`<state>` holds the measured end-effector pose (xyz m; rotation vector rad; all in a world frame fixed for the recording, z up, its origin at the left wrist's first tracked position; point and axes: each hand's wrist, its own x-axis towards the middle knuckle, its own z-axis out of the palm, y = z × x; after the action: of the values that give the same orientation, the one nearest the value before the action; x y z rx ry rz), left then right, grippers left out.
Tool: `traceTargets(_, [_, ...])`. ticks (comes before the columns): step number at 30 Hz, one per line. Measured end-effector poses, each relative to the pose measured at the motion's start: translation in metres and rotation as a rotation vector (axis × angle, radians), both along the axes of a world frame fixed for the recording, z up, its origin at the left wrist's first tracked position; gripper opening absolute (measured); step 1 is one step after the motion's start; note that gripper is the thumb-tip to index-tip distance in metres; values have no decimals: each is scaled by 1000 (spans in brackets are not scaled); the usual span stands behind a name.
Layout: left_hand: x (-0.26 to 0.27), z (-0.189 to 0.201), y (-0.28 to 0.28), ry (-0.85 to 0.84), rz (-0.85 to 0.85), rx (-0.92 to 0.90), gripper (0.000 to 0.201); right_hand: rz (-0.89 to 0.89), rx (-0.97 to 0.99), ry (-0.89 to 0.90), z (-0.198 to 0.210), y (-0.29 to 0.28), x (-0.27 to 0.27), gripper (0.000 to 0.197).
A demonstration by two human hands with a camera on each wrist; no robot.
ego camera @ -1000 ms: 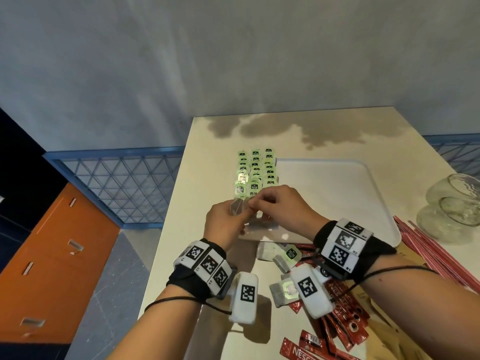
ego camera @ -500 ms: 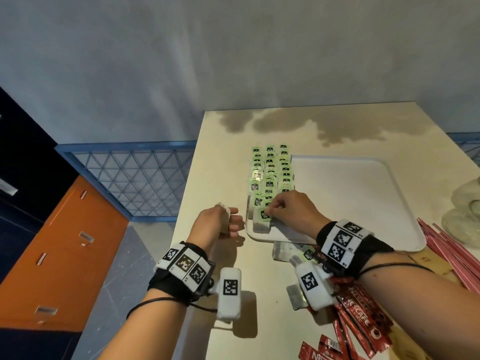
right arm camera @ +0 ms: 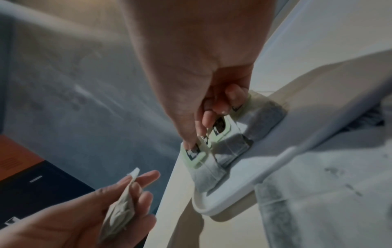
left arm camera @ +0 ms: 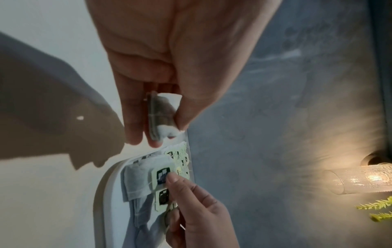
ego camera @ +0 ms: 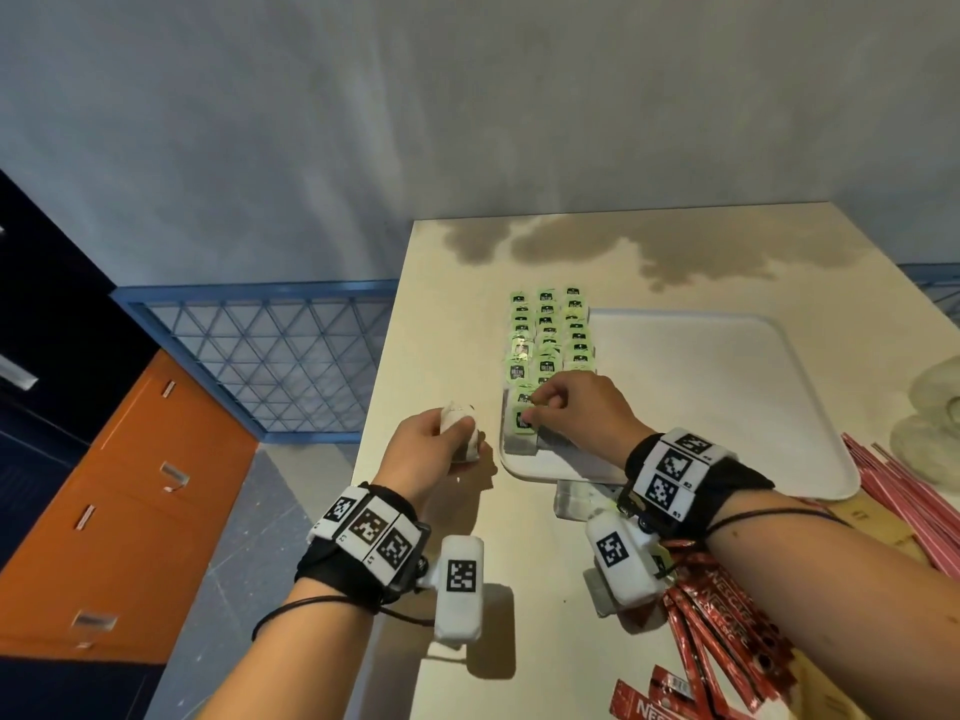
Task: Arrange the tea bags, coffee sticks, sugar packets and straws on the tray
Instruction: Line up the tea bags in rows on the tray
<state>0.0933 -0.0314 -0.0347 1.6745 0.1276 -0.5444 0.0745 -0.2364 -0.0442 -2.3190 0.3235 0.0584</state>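
Our left hand [ego camera: 434,444] pinches a white paper tea bag [left arm camera: 162,115] above the cream worktop [ego camera: 467,543]. Beside it, our right hand [ego camera: 576,415] presses curled fingertips [left arm camera: 172,179] onto a green-tagged tea bag [ego camera: 521,426] at the white plastic tray's [ego camera: 727,387] near-left corner; red coffee sticks [ego camera: 727,636] lie rightward.

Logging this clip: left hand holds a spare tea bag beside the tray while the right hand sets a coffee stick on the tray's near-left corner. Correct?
Not quite. The right hand sets a tea bag, not a coffee stick, as the head view shows; the rest stands.
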Motion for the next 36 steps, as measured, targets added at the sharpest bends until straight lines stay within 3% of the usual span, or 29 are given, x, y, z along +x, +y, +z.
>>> traceTargets(2, [-3, 1, -3, -59, 3, 13, 24, -15, 53, -41, 4, -1, -5, 25])
traceTargets(6, [-10, 11, -17, -147, -9, -8, 32, 55, 241, -86, 28, 2, -17, 24])
traceTargets(10, [-15, 25, -37, -275, -70, -2, 30, 118, 272, -55, 49, 3, -23, 23])
traceTargets(13, [-21, 29, -51, -552, -53, 237, 43, 33, 200, -148, 55, -2, -25, 23])
traceTargets(15, [-28, 31, -59, -647, -46, 335, 47, -10, 150, -185, 57, -4, -28, 24])
traceTargets(20, [-32, 22, -70, -588, -101, 261, 13, 44, 173, -193, 59, -11, -41, 24])
traceTargets(25, [-31, 7, -68, -458, -159, 144, 6, 25, 246, -122, 40, -24, -51, 17])
traceTargets(27, [-29, -2, -65, -382, -228, 141, 10, 62, 239, -46, 27, -27, -52, 16])
traceTargets(30, [-14, -13, -57, -389, -258, 320, 29, 67, 157, 48, 11, -33, -49, 19])
traceTargets(33, [5, -18, -49, -410, -289, 501, 50, 43, 31, 48, 2, -38, -40, 20])
traceTargets(36, [15, -24, -51, -401, -345, 583, 54, 49, -20, 11, 3, -36, -32, 14])
